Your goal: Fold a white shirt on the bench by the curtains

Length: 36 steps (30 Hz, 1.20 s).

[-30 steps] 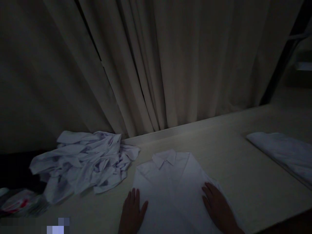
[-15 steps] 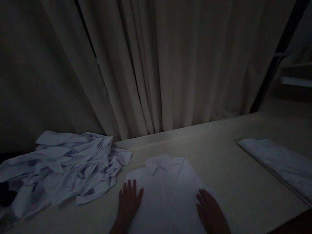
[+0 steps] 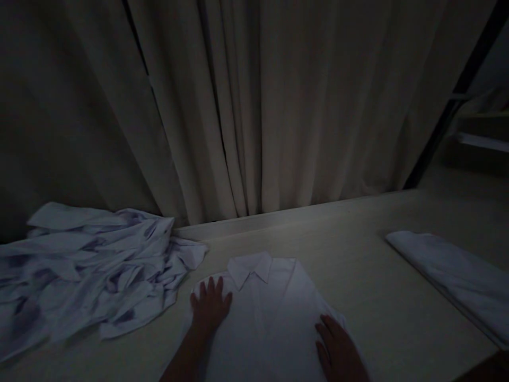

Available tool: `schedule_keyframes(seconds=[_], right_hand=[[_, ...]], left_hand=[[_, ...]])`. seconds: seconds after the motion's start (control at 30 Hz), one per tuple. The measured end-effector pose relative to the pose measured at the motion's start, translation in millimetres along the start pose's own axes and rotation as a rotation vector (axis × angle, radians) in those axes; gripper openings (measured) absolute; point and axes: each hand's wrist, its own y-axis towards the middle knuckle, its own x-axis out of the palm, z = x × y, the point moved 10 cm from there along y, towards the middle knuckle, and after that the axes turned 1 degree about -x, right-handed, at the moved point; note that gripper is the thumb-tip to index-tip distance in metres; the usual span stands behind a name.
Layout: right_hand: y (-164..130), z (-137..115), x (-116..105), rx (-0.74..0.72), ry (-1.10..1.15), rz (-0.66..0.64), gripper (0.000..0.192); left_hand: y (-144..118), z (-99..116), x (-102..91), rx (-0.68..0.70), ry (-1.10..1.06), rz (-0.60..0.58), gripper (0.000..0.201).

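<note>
A white collared shirt point(image 3: 270, 318) lies front side up on the pale table, its collar pointing away from me. My left hand point(image 3: 210, 305) rests flat with fingers spread on the shirt's left shoulder area, just beside the collar. On the opposite side, my right hand point(image 3: 338, 347) lies on the shirt near its right edge, fingers stretched out. Neither hand grips the cloth. The lower part of the shirt runs out of view at the bottom.
A crumpled heap of white garments point(image 3: 103, 270) covers the table's left side. Folded white cloth point(image 3: 453, 281) lies at the right. Behind the table point(image 3: 366, 254) hang beige curtains point(image 3: 294, 106). Dim shelving point(image 3: 485, 124) stands at the far right.
My left hand has slid slightly up the shirt toward the shoulder. My right hand has moved slightly down and left in the picture. The view has shifted a little.
</note>
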Motion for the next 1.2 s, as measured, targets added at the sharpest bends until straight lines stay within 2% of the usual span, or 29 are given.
schedule_keyframes(seconds=[0.13, 0.27, 0.43, 0.6, 0.73, 0.83, 0.93, 1.0, 1.07, 1.13, 1.2], right_hand=[[1, 0, -2, -0.012, 0.003, 0.014, 0.034], [3, 0, -8, 0.003, 0.032, 0.031, 0.034], [7, -1, -11, 0.004, 0.046, 0.018, 0.035], [3, 2, -4, 0.008, 0.061, 0.009, 0.035], [-2, 4, 3, -0.003, 0.073, 0.024, 0.034], [-4, 6, 6, 0.013, 0.069, 0.045, 0.034], [-5, 6, 8, 0.003, 0.073, 0.074, 0.033], [-5, 7, 11, 0.003, 0.063, 0.065, 0.031], [-5, 7, 15, 0.011, 0.044, 0.041, 0.031], [-5, 5, 16, -0.002, 0.02, 0.048, 0.03], [-5, 0, 12, -0.028, -0.001, 0.09, 0.031]], left_hand=[[5, 0, 0.6, 0.002, 0.003, -0.014, 0.07], [2, 20, -7.4, 0.1, -0.001, 0.066, 0.073], [3, 24, 3.6, 0.038, -0.062, -0.003, 0.082], [6, 27, 0.8, 0.066, -0.103, -0.06, 0.094], [-9, 38, -3.4, 0.176, -0.079, 0.042, 0.083], [-16, 42, 1.2, 0.189, -0.056, 0.073, 0.078], [-21, 47, -8.9, 0.202, -0.039, 0.12, 0.07], [-34, 47, -21.2, 0.211, -0.065, 0.159, 0.063], [-65, 36, -31.5, 0.207, -0.138, 0.208, 0.06], [-111, 16, -36.8, 0.2, -0.226, 0.269, 0.057], [-162, -20, -32.8, 0.102, -0.274, 0.276, 0.05]])
